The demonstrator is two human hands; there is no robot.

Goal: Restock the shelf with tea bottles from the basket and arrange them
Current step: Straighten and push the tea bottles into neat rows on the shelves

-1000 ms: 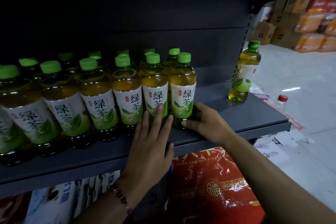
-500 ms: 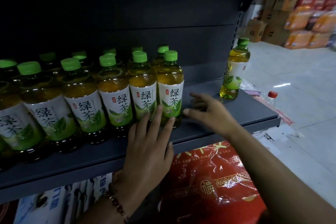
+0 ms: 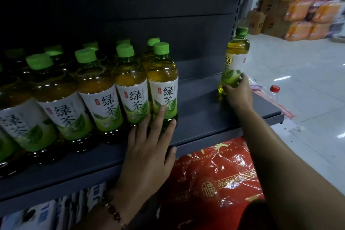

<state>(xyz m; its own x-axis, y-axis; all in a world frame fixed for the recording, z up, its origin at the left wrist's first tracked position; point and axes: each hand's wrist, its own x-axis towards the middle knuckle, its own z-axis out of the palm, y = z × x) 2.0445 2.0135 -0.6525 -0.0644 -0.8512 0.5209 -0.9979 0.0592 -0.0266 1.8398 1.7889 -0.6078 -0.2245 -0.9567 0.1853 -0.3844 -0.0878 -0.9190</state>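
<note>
Several green-capped tea bottles [image 3: 104, 99] stand in rows on the dark grey shelf [image 3: 201, 121], filling its left half. My left hand [image 3: 149, 151] lies flat on the shelf's front edge, its straight fingertips touching the base of the rightmost front bottle [image 3: 163, 84]. A lone tea bottle [image 3: 236, 56] stands upright near the shelf's right end. My right hand [image 3: 238, 93] grips its lower part with the fingers curled round it. No basket is in view.
A bare stretch of shelf lies between the rows and the lone bottle. Red plastic-wrapped packs [image 3: 214, 179] sit below the shelf. A red-capped bottle [image 3: 274, 93] stands past the shelf's right end. Cardboard boxes and orange packs [image 3: 298, 17] are stacked on the floor beyond.
My right hand left the rightmost front bottle, moved right along the shelf and took hold of the lone bottle. My left hand stayed against the front row.
</note>
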